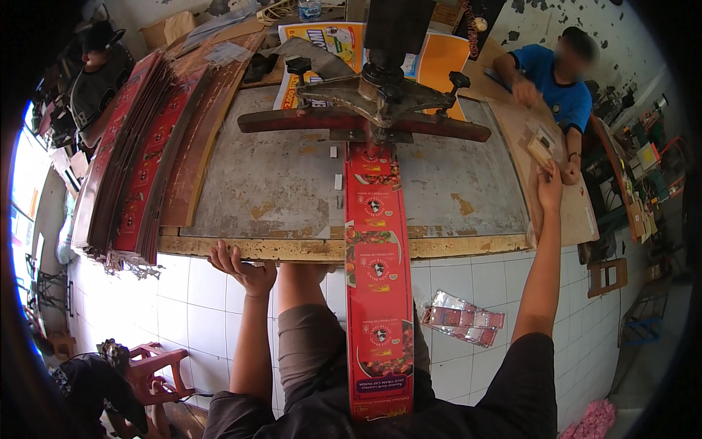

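A long red printed strip of packaging [378, 263] runs from beneath a rusty metal press head [376, 106], across the grey worktop and down over my lap. My left hand [245, 269] is at the wooden front edge of the table [322, 250], left of the strip, with its fingers bent but apart and nothing seen in them. Out to the right, my right hand [550, 184] pinches the near end of a small yellowish wooden block [541, 148] over the brown board. Two small white pieces [336, 167] lie on the worktop beside the strip.
Stacks of red printed strips [139, 168] stand at the left. Across the right corner sits a person in a blue shirt [563, 88]; another person [99, 80] is at far left. Cut red pieces [464, 320] lie on the tiles below, and a red stool [157, 373] stands lower left.
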Available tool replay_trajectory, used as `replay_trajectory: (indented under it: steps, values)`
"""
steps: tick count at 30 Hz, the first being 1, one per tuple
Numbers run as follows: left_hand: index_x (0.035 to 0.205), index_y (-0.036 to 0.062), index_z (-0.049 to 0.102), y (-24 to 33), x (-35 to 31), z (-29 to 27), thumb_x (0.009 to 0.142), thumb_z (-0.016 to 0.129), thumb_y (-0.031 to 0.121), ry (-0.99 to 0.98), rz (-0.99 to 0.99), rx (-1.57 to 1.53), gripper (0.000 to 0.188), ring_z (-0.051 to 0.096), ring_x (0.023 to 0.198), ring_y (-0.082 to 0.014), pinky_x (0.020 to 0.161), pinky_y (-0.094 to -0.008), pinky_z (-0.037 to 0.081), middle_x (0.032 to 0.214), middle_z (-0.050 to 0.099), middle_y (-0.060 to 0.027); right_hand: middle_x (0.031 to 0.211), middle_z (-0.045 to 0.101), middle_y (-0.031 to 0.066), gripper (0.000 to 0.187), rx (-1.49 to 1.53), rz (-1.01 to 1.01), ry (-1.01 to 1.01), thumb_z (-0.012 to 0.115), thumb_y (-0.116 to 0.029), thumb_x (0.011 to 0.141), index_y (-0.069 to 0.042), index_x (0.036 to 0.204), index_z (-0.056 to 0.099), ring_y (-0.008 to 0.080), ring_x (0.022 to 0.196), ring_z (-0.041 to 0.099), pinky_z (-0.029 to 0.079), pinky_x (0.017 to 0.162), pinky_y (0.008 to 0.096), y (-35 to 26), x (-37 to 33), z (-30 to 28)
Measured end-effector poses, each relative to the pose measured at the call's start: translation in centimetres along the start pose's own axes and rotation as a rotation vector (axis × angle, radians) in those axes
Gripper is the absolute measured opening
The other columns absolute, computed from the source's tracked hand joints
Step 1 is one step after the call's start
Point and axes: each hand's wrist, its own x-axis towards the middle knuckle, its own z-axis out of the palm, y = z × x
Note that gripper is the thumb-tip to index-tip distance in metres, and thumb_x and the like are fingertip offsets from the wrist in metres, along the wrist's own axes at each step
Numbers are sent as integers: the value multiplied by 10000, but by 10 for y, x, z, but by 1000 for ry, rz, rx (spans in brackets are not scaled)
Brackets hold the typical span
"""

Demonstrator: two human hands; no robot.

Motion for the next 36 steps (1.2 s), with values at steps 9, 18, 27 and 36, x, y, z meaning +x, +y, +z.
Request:
replay_trajectory:
  steps: [9, 18, 27, 36]
  values:
    - [1607, 130, 316, 2, 1, -4, 1002, 694, 409, -13, -8, 2, 765, 258, 1594, -512, 1273, -748, 179, 1693, 344, -218, 1463, 703, 147, 581, 23, 11, -26, 688, -230, 1092, -162, 1640, 508, 339, 1415, 624, 490, 1174, 466, -3, 0, -1]
    - [1583, 116, 335, 1, -1, -1, 1011, 686, 431, 4, -8, -9, 741, 280, 1577, -515, 1266, -746, 192, 1678, 369, -233, 1486, 684, 158, 610, 35, 1, -17, 697, -288, 1091, -120, 1640, 492, 340, 1431, 607, 464, 1217, 458, -5, -2, -3]
    - [1587, 105, 346, 6, 1, -9, 981, 697, 353, -52, -29, -34, 743, 284, 1575, -528, 1271, -748, 185, 1685, 367, -253, 1458, 673, 167, 560, 81, -37, 48, 711, -190, 1055, -70, 1574, 539, 329, 1396, 624, 491, 1154, 437, 21, 2, 0]
    - [1649, 32, 361, 41, 36, -69, 988, 659, 226, -284, -172, -178, 750, 323, 1591, -527, 1313, -674, 202, 1713, 383, -280, 1477, 650, 158, 452, 327, 18, 13, 679, -299, 1091, -14, 1440, 635, 317, 1409, 590, 438, 1193, 421, -77, -111, -25]
